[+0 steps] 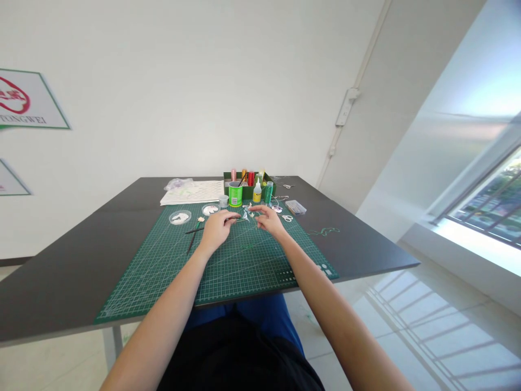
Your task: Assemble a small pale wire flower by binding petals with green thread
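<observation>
My left hand (217, 229) is closed in a pinch over the cutting mat, its fingertips on a thin dark and green stem-like piece (241, 219). Small pale blue and white pieces (246, 213) lie or are held between my two hands; which, I cannot tell. From the right, my right hand (268, 219) reaches in, index finger forward and the thumb and other fingers curled below. What its fingertips grip is too small to make out. Beside my left hand, dark slender brushes or sticks (194, 231) rest on the green cutting mat (163, 277).
Behind my hands stand a bright green can (235, 195), a glue bottle (257, 193) and a dark green box (227, 179) of thread spools. Round dishes (179, 218) sit left. Scissors (287, 218), a clear case (295, 207) and green thread (325, 232) lie right. White cloth (207, 191) lies behind.
</observation>
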{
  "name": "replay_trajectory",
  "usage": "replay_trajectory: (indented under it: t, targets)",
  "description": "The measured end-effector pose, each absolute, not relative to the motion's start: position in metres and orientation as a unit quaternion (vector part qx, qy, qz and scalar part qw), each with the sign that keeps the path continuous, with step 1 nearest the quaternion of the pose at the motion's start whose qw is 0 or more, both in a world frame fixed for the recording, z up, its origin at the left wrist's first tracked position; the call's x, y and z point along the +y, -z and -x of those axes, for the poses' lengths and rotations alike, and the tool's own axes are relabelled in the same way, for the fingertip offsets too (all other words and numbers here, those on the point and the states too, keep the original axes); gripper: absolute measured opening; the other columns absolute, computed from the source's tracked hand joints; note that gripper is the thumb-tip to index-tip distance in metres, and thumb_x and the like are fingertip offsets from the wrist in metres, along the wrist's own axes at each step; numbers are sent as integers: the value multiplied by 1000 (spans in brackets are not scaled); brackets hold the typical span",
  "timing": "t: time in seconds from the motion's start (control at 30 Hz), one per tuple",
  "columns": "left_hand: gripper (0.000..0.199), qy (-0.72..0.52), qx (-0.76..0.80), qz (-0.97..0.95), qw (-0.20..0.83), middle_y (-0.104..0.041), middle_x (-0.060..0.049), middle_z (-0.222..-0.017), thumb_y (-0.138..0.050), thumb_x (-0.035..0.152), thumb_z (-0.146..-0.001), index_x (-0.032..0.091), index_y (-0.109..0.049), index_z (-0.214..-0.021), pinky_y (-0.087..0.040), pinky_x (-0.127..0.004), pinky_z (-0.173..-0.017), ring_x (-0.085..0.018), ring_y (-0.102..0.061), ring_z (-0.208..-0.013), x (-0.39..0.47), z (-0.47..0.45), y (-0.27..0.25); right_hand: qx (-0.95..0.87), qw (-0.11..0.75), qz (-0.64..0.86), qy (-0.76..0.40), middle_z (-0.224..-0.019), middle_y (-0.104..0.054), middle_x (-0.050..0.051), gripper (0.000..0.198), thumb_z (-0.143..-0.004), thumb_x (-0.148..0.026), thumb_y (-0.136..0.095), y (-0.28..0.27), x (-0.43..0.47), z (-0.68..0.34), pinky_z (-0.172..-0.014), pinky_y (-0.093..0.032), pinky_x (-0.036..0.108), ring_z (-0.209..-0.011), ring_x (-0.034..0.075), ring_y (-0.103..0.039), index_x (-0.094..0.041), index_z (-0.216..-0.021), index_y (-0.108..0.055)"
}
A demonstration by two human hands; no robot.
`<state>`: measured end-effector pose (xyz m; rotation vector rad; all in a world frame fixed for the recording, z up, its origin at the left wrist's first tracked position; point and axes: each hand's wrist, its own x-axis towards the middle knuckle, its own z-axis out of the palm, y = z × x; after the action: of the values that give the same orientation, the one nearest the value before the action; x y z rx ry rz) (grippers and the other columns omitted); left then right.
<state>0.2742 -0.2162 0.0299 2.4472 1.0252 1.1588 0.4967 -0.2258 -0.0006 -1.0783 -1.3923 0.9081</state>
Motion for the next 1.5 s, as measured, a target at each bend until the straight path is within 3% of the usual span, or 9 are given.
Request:
replay_trajectory:
  t: [0.07, 0.17, 0.37, 0.63, 1.03, 1.17, 1.27, 1.37, 1.5]
  targets:
    - [24, -403, 349, -835, 133, -77, -5, -100, -59, 13, -90, 22, -77, -102, -51, -34, -88, -21, -68, -93, -216, -274, -30, -590, 535, 419, -435, -132, -63, 9, 50, -67, -16, -60, -1, -231, -492, -37, -26, 20, -49, 4, -50, -23, -116, -64]
    - [24, -411, 351, -827, 155, -77, -4, -100, -61, 12, -88, 23, -78, -101, -52, -33, -88, -21, -69, -92, -215, -275, -31, -585, 492, 382, -520, -150, -51, 12, 67, -66, -13, -64, -3, -237, -487, -35, -25, 18, -52, 5, -56, -28, -130, -57]
    - [25, -430, 361, -808, 178, -78, -3, -100, -60, 15, -88, 24, -79, -102, -54, -33, -87, -20, -69, -89, -214, -275, -30, -581, 430, 343, -600, -138, -62, 16, 63, -71, -18, -72, -2, -240, -484, -39, -36, 18, -59, 10, -65, -23, -132, -52]
    - [26, -429, 379, -802, 171, -78, -4, -98, -61, 11, -87, 23, -79, -101, -54, -31, -83, -19, -68, -85, -214, -275, -31, -598, 503, 396, -481, -104, -76, 8, 48, -74, -15, -68, 7, -232, -488, -62, -55, 24, -77, 16, -72, -19, -121, -61]
    - [25, -426, 366, -802, 201, -78, -4, -98, -61, 12, -87, 22, -78, -104, -55, -32, -83, -19, -70, -85, -215, -276, -31, -610, 478, 349, -527, -149, -50, 14, 73, -72, -22, -77, 5, -239, -472, -39, -40, 19, -63, 11, -69, -28, -138, -46]
    - [26, -424, 366, -800, 217, -78, -5, -96, -62, 13, -86, 21, -78, -104, -54, -31, -81, -20, -70, -84, -216, -277, -33, -595, 483, 331, -551, -131, -65, 13, 67, -72, -27, -80, 6, -238, -469, -40, -41, 19, -61, 12, -69, -23, -132, -50]
    - [26, -423, 368, -795, 228, -78, -4, -93, -62, 12, -85, 21, -79, -104, -54, -30, -78, -19, -69, -82, -216, -277, -34, -588, 492, 337, -547, -99, -75, 8, 58, -74, -32, -81, 7, -236, -469, -44, -43, 19, -57, 11, -66, -18, -124, -55]
    - [26, -426, 376, -789, 235, -78, -3, -88, -63, 11, -84, 21, -79, -102, -53, -29, -75, -19, -69, -78, -216, -278, -33, -582, 499, 362, -531, -68, -70, -1, 51, -74, -36, -81, 7, -235, -470, -46, -43, 19, -51, 9, -59, -14, -115, -60]
    - [25, -430, 378, -783, 243, -77, -3, -84, -64, 10, -84, 21, -79, -101, -52, -29, -75, -18, -68, -75, -215, -278, -32, -587, 499, 381, -511, -56, -61, -5, 44, -76, -41, -78, 7, -236, -472, -42, -35, 18, -44, 6, -51, -11, -107, -67]
